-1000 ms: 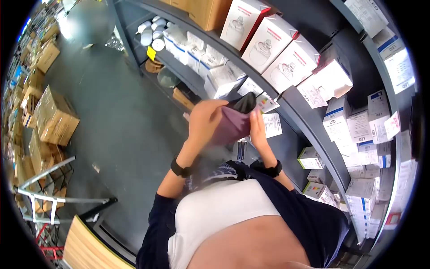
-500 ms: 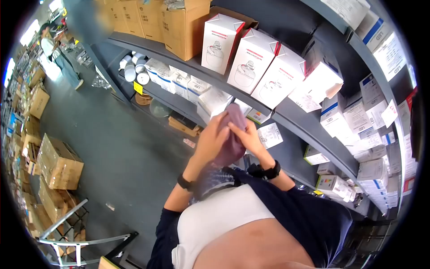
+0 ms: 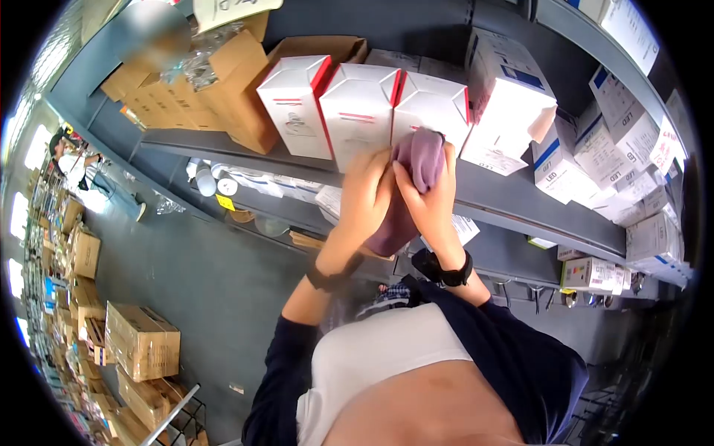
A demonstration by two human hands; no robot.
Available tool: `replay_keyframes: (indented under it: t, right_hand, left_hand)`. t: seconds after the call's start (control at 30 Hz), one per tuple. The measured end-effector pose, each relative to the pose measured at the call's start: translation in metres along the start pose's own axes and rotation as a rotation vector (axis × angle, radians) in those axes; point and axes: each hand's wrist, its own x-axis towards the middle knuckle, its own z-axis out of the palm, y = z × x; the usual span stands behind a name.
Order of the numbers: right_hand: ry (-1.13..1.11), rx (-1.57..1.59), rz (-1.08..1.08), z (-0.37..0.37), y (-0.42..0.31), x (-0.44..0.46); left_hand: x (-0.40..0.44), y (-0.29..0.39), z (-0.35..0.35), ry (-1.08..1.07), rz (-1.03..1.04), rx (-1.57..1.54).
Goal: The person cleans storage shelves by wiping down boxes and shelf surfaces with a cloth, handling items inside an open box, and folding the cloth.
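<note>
A bunched purple cloth (image 3: 394, 227) hangs between my two hands, in front of the shelf's upper board. My left hand (image 3: 368, 189) is closed on its left side, slightly blurred, with some fingertips hidden. My right hand (image 3: 425, 204) grips the cloth from the right, its thumb pressed over the folds. The cloth's top is bundled above that thumb. Just behind the hands stand white boxes with red edges, one at the left (image 3: 297, 111), one in the middle (image 3: 357, 104) and one at the right (image 3: 431, 104), the last two partly covered by hands and cloth.
Brown cartons (image 3: 238, 93) stand left on the same shelf (image 3: 520, 201), and white LED boxes (image 3: 554, 167) fill its right. Large taped cartons (image 3: 141, 342) sit on the floor at left. Farther off is another person (image 3: 74, 167). A metal frame (image 3: 175, 416) stands at lower left.
Both hands have risen with the cloth, now in front of the red-edged boxes. The cloth's top is more bunched. The camera view has turned, shifting the shelf and floor cartons.
</note>
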Motion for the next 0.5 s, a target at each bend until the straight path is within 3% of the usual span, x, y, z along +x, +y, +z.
replay_keyframes:
  t: [0.1,0.23,0.37,0.47,0.5]
  right_hand:
    - [0.035,-0.196,-0.015,0.000,0.015,0.002]
    - [0.032,-0.377,-0.034,-0.002,0.040,-0.015]
    - [-0.040,-0.464,-0.020,-0.003,0.054,-0.035]
    - [0.124,-0.431,0.013,-0.001,0.042,-0.021]
    - [0.242,-0.407,0.014,0.001,0.035,-0.010]
  left_hand:
    - [0.016,-0.003,0.016,0.028,0.103,0.332]
    - [0.008,-0.011,0.036,0.174,0.050,0.258]
    - [0.044,-0.005,0.004,0.079,0.357,0.219]
    - [0.069,-0.012,0.006,-0.088,0.407,0.468]
    - [0.069,-0.018,0.013,-0.006,0.424,0.483]
